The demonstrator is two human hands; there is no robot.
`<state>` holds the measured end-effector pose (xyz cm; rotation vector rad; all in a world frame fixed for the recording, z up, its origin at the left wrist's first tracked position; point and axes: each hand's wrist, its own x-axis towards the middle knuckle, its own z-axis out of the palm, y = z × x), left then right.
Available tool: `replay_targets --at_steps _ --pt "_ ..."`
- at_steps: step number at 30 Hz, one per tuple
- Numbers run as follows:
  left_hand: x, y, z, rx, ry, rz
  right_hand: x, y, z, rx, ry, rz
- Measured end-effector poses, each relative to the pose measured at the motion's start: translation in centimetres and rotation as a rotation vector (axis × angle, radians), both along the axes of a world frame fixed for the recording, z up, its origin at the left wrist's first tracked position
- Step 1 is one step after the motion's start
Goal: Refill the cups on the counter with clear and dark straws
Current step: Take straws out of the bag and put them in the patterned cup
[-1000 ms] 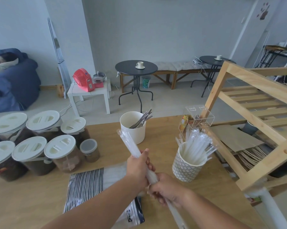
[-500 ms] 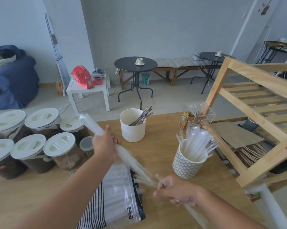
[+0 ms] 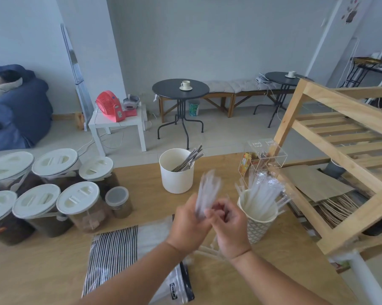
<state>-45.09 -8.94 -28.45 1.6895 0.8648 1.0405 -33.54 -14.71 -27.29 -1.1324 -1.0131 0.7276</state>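
Note:
My left hand [image 3: 189,223] and my right hand [image 3: 229,225] meet above the wooden counter [image 3: 53,260], both curled round a blurred bundle of clear straws [image 3: 207,190] that stands nearly upright. Just right of my hands, a patterned cup [image 3: 257,225] is packed with clear wrapped straws [image 3: 262,192]. Behind my hands stands a plain white cup [image 3: 176,172] holding a few dark straws [image 3: 189,160]. A zip bag [image 3: 119,252] with dark striped straws and clear ones lies flat on the counter under my forearms.
Several lidded storage jars [image 3: 53,201] crowd the counter's left side. A clear acrylic box [image 3: 262,157] stands behind the patterned cup. A wooden shelf frame [image 3: 339,161] rises at the right, with paper bags [image 3: 317,188] under it. Beyond are small tables and a bench.
My hands were pulled apart half a second ago, the bundle stretched slantwise between them. They have come together again and the bundle now points upward near the patterned cup.

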Motion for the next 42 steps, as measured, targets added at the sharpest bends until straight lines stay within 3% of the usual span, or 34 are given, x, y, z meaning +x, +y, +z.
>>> replay_targets --at_steps 6,11,14,16,25,34,39,42 --pt "-0.3 -1.1 -2.4 -0.086 0.043 -0.027 -0.6 -1.1 -2.1 -0.038 0.020 0.117" --pt "-0.2 -1.4 -2.9 -0.078 0.095 -0.013 -1.6 -0.1 -2.5 -0.130 -0.137 -0.020" --pt "0.0 -1.1 -2.9 -0.054 0.185 -0.011 -2.1 0.7 -2.4 -0.180 -0.106 -0.072" --pt "0.4 -0.6 -2.1 0.028 0.211 -0.026 -1.8 1.2 -1.6 -0.161 -0.058 -0.088" --pt "6.6 1.3 7.8 0.418 0.001 -0.170 4.0 1.2 9.0 0.040 0.023 -0.085" --pt "13.0 0.0 11.2 0.261 -0.187 -0.279 9.8 1.5 13.3 0.171 -0.111 -0.187" --pt "14.7 0.7 10.0 0.208 -0.148 -0.248 11.9 2.0 12.1 0.149 -0.221 -0.241" --pt "14.8 1.2 9.4 0.178 -0.153 -0.237 13.3 2.1 10.3 0.142 -0.169 -0.256"
